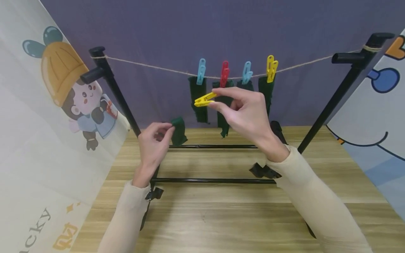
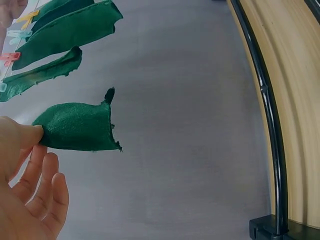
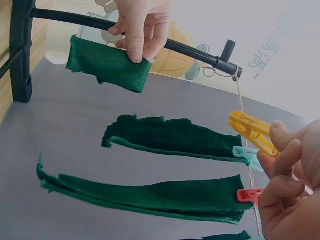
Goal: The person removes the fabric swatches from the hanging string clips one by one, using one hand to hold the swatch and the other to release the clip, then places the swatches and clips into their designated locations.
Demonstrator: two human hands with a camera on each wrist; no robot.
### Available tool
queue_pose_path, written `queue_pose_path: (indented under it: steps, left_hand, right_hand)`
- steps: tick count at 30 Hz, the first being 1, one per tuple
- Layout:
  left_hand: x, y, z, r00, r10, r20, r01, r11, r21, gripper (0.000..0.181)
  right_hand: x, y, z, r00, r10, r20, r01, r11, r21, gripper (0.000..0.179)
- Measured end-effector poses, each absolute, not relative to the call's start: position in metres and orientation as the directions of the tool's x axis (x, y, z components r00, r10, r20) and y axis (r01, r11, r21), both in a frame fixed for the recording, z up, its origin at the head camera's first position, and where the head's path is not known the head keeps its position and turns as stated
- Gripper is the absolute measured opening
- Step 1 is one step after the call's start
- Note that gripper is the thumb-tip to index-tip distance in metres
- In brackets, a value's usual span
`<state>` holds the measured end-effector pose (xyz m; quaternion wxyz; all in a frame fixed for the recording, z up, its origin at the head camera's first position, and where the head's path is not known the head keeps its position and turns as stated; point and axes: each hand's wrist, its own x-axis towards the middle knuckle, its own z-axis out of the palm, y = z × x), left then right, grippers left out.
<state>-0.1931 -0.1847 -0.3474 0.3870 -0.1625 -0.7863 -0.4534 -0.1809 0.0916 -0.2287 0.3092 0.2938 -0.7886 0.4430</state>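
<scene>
Between thumb and fingertips my left hand (image 1: 155, 142) pinches a small green cloth piece (image 1: 179, 131), which hangs below the string at the left; the left wrist view shows the cloth (image 2: 80, 127) with a ragged free edge. My right hand (image 1: 248, 112) holds a yellow clothespin (image 1: 204, 100) by its handle ends, in front of the hanging cloths. Behind it, a string (image 1: 152, 66) carries several dark green cloth strips (image 1: 199, 102), each under a clothespin: light blue (image 1: 201, 72), red (image 1: 224, 74), light blue (image 1: 247, 73) and yellow (image 1: 271, 69). Part of the strips is hidden behind my right hand.
The string is tied between two black posts (image 1: 118, 95) of a rack standing on a wooden table (image 1: 202, 218). Two black crossbars (image 1: 215, 181) run low between its sides. A purple-grey backdrop (image 1: 158, 28) hangs behind, with printed cartoon panels (image 1: 79, 80) at both sides.
</scene>
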Motion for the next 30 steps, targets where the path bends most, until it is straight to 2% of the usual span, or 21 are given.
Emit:
queue_pose_path:
  steps: [11,30]
  left_hand:
    - [-0.190,-0.186,-0.355,-0.654,-0.104,0.749,0.608,0.517,0.602,0.009]
    - [-0.185,-0.189,-0.368,-0.654,-0.073,0.753,0.614,0.530,0.585,0.009]
  right_hand:
    - [-0.178,0.101,-0.251,-0.697,-0.175,0.695,-0.693,0.413,-0.591,0.034]
    - [-0.176,0.122,-0.280,-0.720,-0.161,0.675,-0.668,0.424,-0.612,0.037]
